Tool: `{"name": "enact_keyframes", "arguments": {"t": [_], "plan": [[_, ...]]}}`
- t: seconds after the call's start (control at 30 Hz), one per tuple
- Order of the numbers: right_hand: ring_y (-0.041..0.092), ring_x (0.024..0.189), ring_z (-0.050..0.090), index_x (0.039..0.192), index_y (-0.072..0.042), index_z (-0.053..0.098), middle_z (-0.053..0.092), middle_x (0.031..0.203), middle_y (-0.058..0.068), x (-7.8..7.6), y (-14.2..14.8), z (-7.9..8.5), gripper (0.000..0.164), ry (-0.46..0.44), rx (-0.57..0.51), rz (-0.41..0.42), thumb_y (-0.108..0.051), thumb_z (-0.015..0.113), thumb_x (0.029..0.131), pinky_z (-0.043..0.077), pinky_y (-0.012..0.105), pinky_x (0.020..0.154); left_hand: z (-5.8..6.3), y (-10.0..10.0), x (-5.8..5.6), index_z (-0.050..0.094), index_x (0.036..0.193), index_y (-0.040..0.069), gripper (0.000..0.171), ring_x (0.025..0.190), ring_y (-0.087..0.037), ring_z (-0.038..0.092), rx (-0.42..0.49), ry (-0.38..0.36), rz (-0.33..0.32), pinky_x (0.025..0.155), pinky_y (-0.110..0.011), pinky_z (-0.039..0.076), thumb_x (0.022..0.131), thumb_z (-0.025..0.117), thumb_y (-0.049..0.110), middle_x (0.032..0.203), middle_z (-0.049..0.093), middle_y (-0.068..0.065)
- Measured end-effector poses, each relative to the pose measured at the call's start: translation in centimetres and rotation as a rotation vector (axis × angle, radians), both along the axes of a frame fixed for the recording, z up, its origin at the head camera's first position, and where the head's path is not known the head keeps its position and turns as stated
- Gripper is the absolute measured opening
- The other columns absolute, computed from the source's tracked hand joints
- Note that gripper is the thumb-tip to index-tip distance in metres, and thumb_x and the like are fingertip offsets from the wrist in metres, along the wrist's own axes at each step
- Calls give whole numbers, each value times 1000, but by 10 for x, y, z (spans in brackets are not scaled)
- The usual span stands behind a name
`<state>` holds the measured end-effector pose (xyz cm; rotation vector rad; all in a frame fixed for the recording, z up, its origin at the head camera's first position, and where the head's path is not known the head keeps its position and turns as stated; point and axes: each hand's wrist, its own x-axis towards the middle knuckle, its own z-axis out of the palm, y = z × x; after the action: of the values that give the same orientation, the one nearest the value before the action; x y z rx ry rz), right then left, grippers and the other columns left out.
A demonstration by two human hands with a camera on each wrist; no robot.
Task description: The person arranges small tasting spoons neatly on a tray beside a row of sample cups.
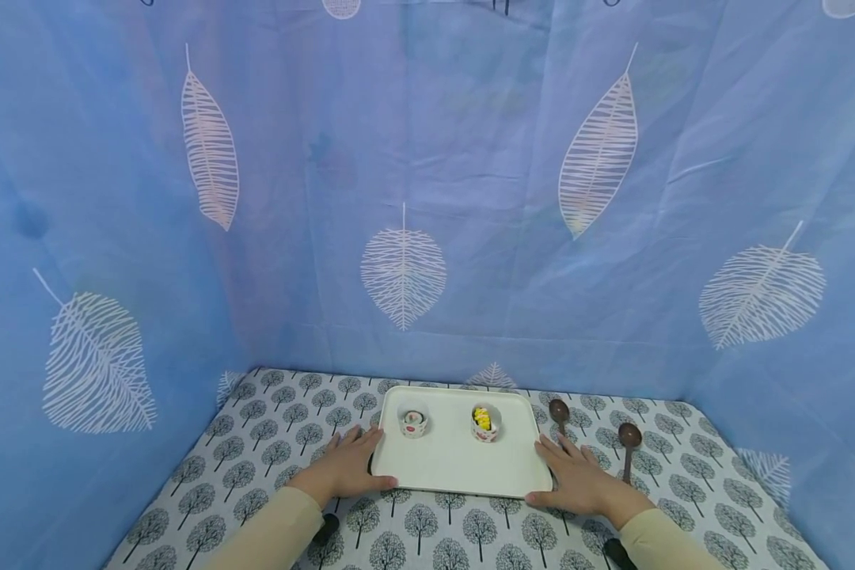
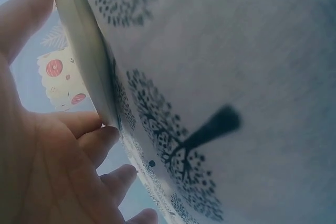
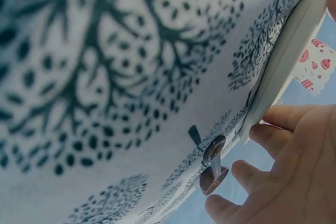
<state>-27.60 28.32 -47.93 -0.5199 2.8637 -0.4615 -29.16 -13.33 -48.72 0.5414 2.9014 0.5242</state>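
Observation:
A cream rectangular tray (image 1: 463, 471) lies on the tablecloth, bearing two small patterned paper cups. The left cup (image 1: 414, 431) has a pale item with dark edging inside; the right cup (image 1: 483, 435) holds a yellow piece (image 1: 481, 417) with some black. My left hand (image 1: 345, 469) spreads along the tray's left end, thumb at the front corner and fingertips at the side rim. At the opposite end, my right hand (image 1: 580, 484) mirrors it. Both wrist views show fairly straight, splayed fingers (image 2: 86, 124) (image 3: 283, 121) touching the tray's rim.
Two brown spoons lie right of the tray: one spoon (image 1: 559, 410) behind my right fingers, another spoon (image 1: 629, 436) farther right. The tree-print tablecloth (image 1: 207, 507) covers the table. A blue leaf-patterned curtain (image 1: 484, 277) encloses the back and sides.

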Motion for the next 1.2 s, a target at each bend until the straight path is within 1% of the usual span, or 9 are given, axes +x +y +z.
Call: {"name": "enact_keyframes", "arguments": {"t": [0.17,0.3,0.47,0.57,0.83,1.0,1.2], "plan": [[55,145,15,152,2,38,29,160,23,-1,0,-1,99,0,7,2,-65,67,85,8,78,109,1,0,-1,36,155,5,102,148,-44,23,2,-2,-2,117,-67,13,82,69,67,159,36,-15],[56,144,16,151,3,38,30,159,24,-2,-1,-1,99,-2,18,1,-65,67,85,9,79,108,0,0,-2,38,154,3,103,147,-45,24,5,-2,-5,117,-67,12,80,71,66,158,37,-16],[55,145,16,151,3,39,30,159,24,-2,0,-2,100,-2,22,-1,-66,67,84,10,78,108,-3,0,-5,38,154,5,105,148,-43,22,3,-11,6,118,-66,11,78,71,69,158,37,-14],[55,145,16,152,2,38,30,159,23,-3,0,-2,100,0,24,1,-66,67,84,11,78,109,-3,0,-7,39,154,6,105,149,-41,22,-4,-13,13,118,-65,11,78,71,70,159,37,-12],[55,145,16,152,3,37,30,159,23,-2,-1,1,101,-3,18,4,-65,68,84,12,78,109,-4,0,-9,39,154,5,107,148,-41,24,-20,0,9,118,-66,14,76,72,70,158,38,-13],[55,145,15,152,3,37,29,159,24,-4,0,1,102,-16,19,-2,-65,68,84,11,78,109,-1,0,-10,36,155,6,109,149,-41,23,-21,-18,5,118,-65,14,75,72,71,160,35,-12],[55,145,15,153,2,37,29,160,23,-7,1,-1,102,-24,13,-6,-65,69,84,10,79,108,3,0,-10,36,155,5,110,149,-41,24,-9,-28,0,118,-65,13,75,74,70,159,36,-14]]}}
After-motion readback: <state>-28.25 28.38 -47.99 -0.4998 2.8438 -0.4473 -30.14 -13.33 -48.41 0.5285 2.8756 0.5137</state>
